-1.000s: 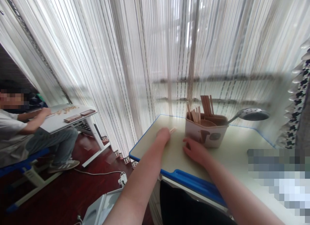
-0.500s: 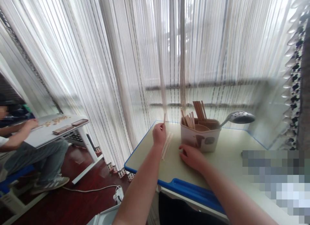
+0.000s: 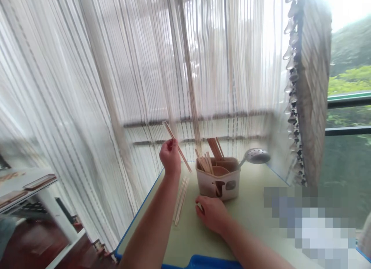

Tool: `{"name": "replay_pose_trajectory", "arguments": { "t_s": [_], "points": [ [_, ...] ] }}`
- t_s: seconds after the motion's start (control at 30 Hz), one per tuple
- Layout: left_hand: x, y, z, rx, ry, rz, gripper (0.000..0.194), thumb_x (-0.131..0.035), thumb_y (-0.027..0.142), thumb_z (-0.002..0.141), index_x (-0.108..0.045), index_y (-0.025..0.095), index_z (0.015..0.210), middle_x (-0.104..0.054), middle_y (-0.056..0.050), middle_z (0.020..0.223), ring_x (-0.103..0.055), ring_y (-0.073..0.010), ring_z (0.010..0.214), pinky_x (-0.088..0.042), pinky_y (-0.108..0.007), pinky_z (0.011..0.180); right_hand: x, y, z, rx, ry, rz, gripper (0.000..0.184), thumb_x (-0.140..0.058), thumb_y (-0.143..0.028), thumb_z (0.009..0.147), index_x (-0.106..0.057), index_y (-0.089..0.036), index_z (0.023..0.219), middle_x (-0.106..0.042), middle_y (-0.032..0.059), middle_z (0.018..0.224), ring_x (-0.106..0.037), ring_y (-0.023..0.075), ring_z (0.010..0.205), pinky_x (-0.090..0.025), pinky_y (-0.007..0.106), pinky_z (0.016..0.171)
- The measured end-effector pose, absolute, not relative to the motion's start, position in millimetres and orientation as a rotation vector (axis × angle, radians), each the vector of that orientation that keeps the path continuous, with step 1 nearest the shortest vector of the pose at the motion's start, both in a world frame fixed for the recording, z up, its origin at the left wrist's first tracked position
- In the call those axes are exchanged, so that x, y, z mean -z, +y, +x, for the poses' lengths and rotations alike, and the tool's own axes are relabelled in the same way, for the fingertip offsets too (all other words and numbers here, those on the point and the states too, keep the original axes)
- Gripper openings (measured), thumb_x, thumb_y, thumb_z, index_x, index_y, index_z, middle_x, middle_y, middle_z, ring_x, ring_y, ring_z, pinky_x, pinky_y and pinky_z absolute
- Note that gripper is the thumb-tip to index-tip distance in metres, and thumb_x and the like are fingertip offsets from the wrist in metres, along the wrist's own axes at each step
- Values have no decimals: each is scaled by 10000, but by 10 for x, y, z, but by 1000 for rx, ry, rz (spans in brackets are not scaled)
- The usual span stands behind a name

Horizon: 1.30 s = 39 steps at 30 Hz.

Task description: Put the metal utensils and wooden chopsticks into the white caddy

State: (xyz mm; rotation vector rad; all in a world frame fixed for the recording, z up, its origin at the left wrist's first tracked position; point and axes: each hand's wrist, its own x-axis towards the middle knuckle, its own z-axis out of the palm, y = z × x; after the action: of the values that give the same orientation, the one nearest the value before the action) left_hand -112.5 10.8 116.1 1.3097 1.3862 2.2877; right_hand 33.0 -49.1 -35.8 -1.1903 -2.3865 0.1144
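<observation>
Raised over the far left of the table, my left hand (image 3: 170, 155) is closed on chopsticks (image 3: 184, 159), which slant down to the right; their exact number is unclear. Several more pale chopsticks (image 3: 181, 201) lie side by side on the tabletop below it. My right hand (image 3: 213, 215) rests on the table with its fingers curled in, and nothing shows in it. Just beyond it stands a utensil holder (image 3: 208, 188) containing light chopsticks (image 3: 205, 162), darker brown chopsticks (image 3: 215, 148) and a brown rounded utensil (image 3: 220, 171). A slotted metal ladle (image 3: 257, 155) leans out of its right side.
The pale table (image 3: 191, 242) has a blue edge. A string curtain (image 3: 139, 75) hangs right behind it, with a bundled drape (image 3: 313, 87) and a window at the right. A blurred-out patch covers the table's right side. At the left stands another white table (image 3: 37, 186).
My left hand has lifted, and the chopsticks in it now tilt across instead of standing up. The view has swung right, so the person at the other table is out of sight.
</observation>
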Motion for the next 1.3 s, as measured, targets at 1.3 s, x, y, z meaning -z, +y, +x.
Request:
{"name": "replay_pose_trajectory", "arguments": {
  "t_s": [1.3],
  "points": [
    [-1349, 306, -1099, -970, 1617, 1927, 252, -688, 378, 605, -586, 148, 622, -614, -49, 574, -579, -150, 492, -394, -213, 403, 285, -570, 414, -436, -2274, -1140, 255, -467, -324, 843, -612, -194, 1008, -652, 7, 698, -581, 130, 639, -340, 219, 594]
  ]
}}
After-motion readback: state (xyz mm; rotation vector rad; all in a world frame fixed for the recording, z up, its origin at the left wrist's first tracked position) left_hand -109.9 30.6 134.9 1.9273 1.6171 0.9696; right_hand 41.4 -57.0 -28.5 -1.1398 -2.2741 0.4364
